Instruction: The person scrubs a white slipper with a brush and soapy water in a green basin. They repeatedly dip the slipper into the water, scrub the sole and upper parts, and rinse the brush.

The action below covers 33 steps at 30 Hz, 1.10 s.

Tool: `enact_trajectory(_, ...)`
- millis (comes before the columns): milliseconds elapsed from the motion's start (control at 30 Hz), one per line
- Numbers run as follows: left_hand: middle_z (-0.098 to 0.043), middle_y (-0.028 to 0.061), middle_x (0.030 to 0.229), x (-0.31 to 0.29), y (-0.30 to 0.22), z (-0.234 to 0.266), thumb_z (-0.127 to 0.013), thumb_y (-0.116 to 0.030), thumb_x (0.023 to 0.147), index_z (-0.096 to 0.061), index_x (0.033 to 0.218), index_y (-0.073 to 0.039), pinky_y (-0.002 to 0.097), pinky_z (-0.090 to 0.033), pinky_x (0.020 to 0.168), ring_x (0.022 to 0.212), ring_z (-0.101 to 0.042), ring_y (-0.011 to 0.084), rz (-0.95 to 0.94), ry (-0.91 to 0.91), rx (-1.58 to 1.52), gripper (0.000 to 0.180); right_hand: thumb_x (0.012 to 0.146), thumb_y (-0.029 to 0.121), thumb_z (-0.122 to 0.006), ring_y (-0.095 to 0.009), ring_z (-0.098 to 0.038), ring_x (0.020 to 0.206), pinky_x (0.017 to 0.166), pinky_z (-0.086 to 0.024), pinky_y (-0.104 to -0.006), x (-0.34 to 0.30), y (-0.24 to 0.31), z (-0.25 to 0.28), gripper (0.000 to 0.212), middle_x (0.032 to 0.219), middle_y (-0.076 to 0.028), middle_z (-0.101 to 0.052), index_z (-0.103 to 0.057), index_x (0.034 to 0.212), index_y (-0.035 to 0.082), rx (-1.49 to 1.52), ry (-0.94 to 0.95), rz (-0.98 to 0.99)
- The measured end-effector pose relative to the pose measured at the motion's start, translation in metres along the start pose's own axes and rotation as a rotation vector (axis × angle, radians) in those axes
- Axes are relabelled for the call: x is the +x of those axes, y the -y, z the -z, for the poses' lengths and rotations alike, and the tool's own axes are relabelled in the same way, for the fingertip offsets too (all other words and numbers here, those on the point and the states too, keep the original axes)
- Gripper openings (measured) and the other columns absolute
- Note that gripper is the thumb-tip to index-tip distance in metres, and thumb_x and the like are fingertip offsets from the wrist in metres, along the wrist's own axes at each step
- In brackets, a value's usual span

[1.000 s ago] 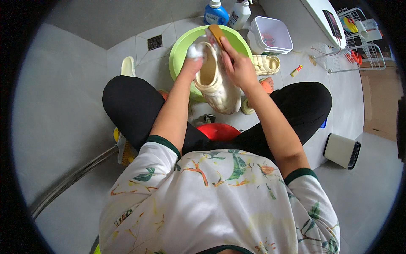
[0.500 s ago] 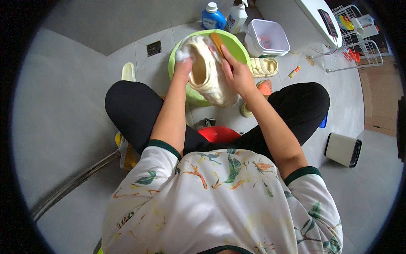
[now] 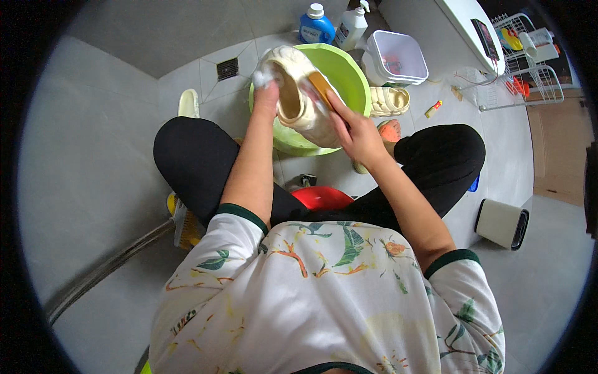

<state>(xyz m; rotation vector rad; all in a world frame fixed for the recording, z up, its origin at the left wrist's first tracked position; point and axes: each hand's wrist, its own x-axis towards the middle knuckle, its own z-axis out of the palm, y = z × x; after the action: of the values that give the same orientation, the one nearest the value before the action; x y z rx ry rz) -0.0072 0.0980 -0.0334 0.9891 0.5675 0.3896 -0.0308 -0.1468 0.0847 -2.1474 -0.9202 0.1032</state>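
Note:
Over a light-green basin (image 3: 354, 78), a cream-coloured clog (image 3: 311, 124) hangs tilted with its opening toward me. My left hand (image 3: 266, 100) is closed on its left side, with white foam around the fingers, which are partly hidden. My right hand (image 3: 360, 134) grips a brush (image 3: 319, 87) by its orange-brown wooden back and presses it against the clog's right side. The bristles are hidden from view. A second cream clog (image 3: 390, 101) lies on the floor just right of the basin.
Behind the basin stand a blue bottle (image 3: 316, 28), a white spray bottle (image 3: 352, 30) and a white square tub (image 3: 400, 56). A small yellow-and-red object (image 3: 433, 109) lies on the tiles. Farther right are a white wire rack (image 3: 529, 84) and a cream bin (image 3: 500, 223). A red object (image 3: 322, 197) sits below me.
My right hand and the brush have shifted slightly down and right along the clog. The clog's lower end has risen a little and tilted.

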Motion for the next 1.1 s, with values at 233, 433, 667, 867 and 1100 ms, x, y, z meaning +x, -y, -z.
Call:
enact_trajectory(233, -0.057, 0.0128, 0.116, -0.013, 0.006, -0.003, -0.042, -0.034, 0.096, -0.052, 0.121, -0.001, 0.0346, -0.049, 0.086, 0.103, -0.056, 0.0235, 0.026, 0.002, 0.102, 0.043, 0.092, 0.023, -0.054, -0.042, -0.063, 0.076, 0.07, -0.05, -0.0476, 0.019, 0.006, -0.007, 0.044, 0.086, -0.027, -0.064, -0.049, 0.135, 0.022, -0.009, -0.05, -0.005)
enact_trajectory(433, -0.057, 0.0106, 0.114, 0.003, -0.006, 0.012, -0.041, -0.037, 0.098, -0.052, 0.119, -0.001, 0.0324, -0.047, 0.086, 0.103, -0.055, 0.0197, -0.082, -0.127, 0.115, 0.044, 0.092, 0.022, -0.053, -0.042, -0.063, 0.074, 0.072, -0.05, -0.0447, 0.015, 0.002, -0.002, 0.043, 0.079, -0.026, -0.063, -0.05, 0.135, 0.02, 0.095, -0.023, 0.023)
enact_trajectory(667, -0.057, 0.0112, 0.114, -0.025, -0.004, -0.01, -0.043, -0.03, 0.097, -0.052, 0.12, -0.002, 0.0336, -0.048, 0.086, 0.103, -0.056, 0.0213, -0.08, -0.142, 0.119, 0.037, 0.092, 0.022, -0.053, -0.042, -0.062, 0.075, 0.072, -0.05, -0.0452, 0.025, -0.001, -0.009, 0.042, 0.079, -0.027, -0.062, -0.051, 0.134, 0.018, 0.062, -0.089, 0.012)
enact_trajectory(867, -0.055, 0.0132, 0.123, -0.022, -0.025, -0.015, -0.039, -0.025, 0.098, -0.046, 0.129, -0.003, 0.0374, -0.049, 0.092, 0.109, -0.057, 0.0239, -0.071, -0.089, 0.131, 0.039, 0.093, 0.022, -0.053, -0.043, -0.062, 0.078, 0.074, -0.05, -0.045, 0.016, -0.004, 0.002, 0.042, 0.087, -0.026, -0.063, -0.05, 0.135, 0.019, 0.062, -0.011, 0.019)
enact_trajectory(1100, -0.055, 0.0088, 0.124, 0.007, 0.045, 0.016, -0.038, -0.026, 0.099, -0.049, 0.127, -0.005, 0.0354, -0.048, 0.093, 0.111, -0.056, 0.0215, -0.17, -0.067, 0.454, 0.037, 0.092, 0.021, -0.053, -0.044, -0.062, 0.078, 0.073, -0.05, -0.0464, 0.05, 0.009, -0.015, 0.044, 0.085, -0.027, -0.063, -0.049, 0.136, 0.02, 0.13, -0.055, 0.004)
